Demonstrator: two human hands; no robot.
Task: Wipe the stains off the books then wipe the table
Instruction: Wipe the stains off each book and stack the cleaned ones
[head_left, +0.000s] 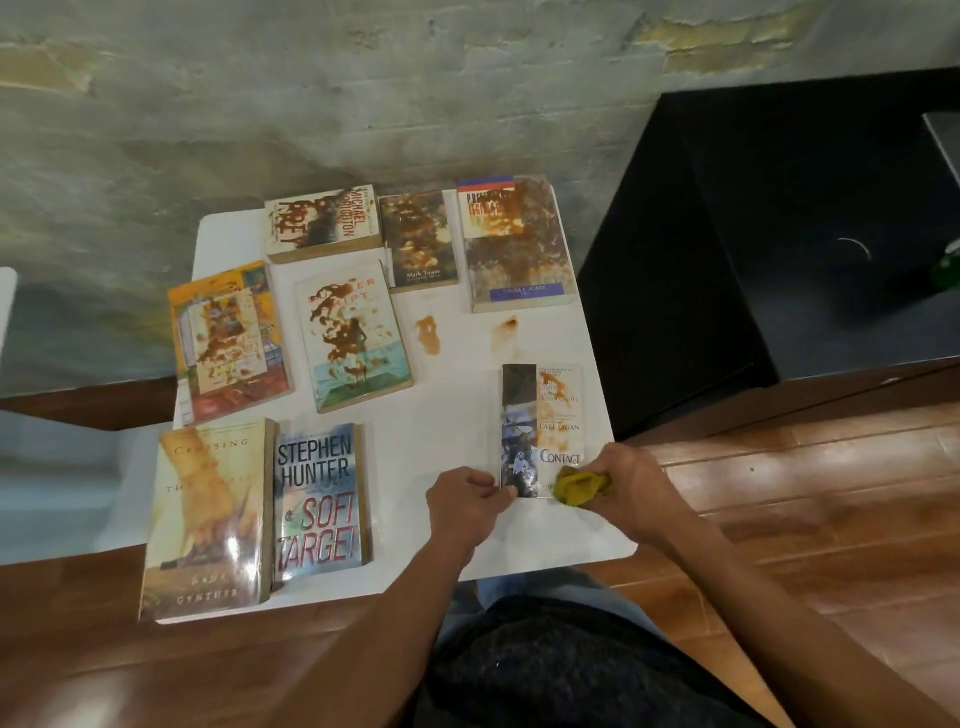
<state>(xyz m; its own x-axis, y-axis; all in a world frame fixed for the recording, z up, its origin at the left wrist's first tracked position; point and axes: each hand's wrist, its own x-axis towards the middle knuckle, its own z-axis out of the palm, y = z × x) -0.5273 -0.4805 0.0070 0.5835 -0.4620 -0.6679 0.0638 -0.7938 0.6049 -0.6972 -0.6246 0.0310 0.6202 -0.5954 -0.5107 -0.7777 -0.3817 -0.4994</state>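
Wiping the Contact paperback at the near right of the desk

The right hand (631, 491) bunches a yellow cloth (581, 487) against the book's (541, 431) lower corner. The left hand (467, 501) pinches its near left edge. A light, bendy paperback probably slides unless pinned so. The white desk (462, 410) shows brown spills. The cloth's contact patch is hidden.

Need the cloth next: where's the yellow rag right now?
In the head view, the yellow rag is bunched in the right hand, on the Contact book's near right corner.
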